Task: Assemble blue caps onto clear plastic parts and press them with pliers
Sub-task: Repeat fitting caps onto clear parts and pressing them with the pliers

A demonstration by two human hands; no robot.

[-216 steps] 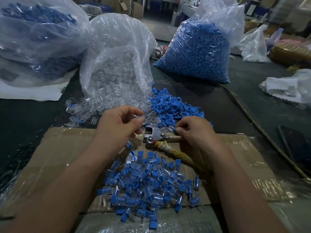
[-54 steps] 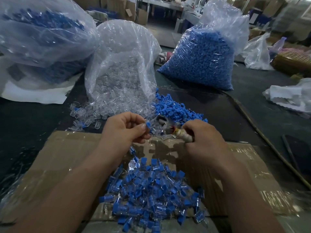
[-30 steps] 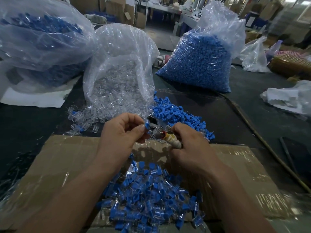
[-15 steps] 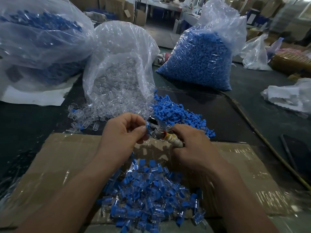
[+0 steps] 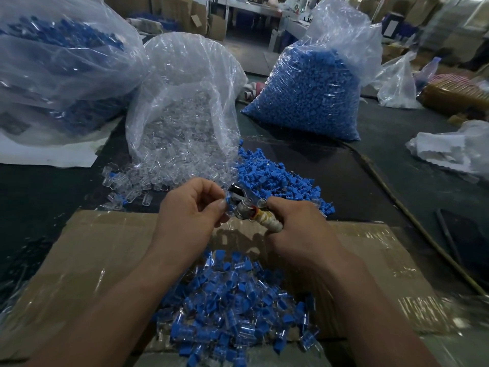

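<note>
The left hand (image 5: 190,207) is raised above the far edge of a flat brown cardboard sheet (image 5: 105,247) that is covered with shiny tape. Its thumb and fingers are curled together, and the grip is pinched on a small blue-capped piece (image 5: 228,201), of which only a little blue shows at the fingertips. This piece is held against the metal head of the pliers (image 5: 242,205), a silver tool with handles wrapped in yellowish tape. I cannot tell if the jaws are pressed on the piece, because the fingers hide this place. The right hand (image 5: 299,229) is just beside the left one, and its grip is clamped around the wrapped handles, with the fingers curled.

Below both wrists, on the cardboard sheet, lies a pile of clear parts with blue caps (image 5: 232,308), many pieces lying over each other. Behind the hands, on the dark tabletop (image 5: 39,197), a heap of loose blue caps (image 5: 270,176) touches a clear plastic bag of clear parts (image 5: 182,123). This bag is open toward the person, and some clear parts are spilled at its mouth. Farther back to the right stands a large transparent bag full of blue caps (image 5: 309,94). At the far left is another big transparent bag (image 5: 58,62) with blue things inside. At the right edge lies a crumpled white plastic bag (image 5: 455,152), and a thin brownish cord (image 5: 397,205) runs between it and the cardboard.
</note>
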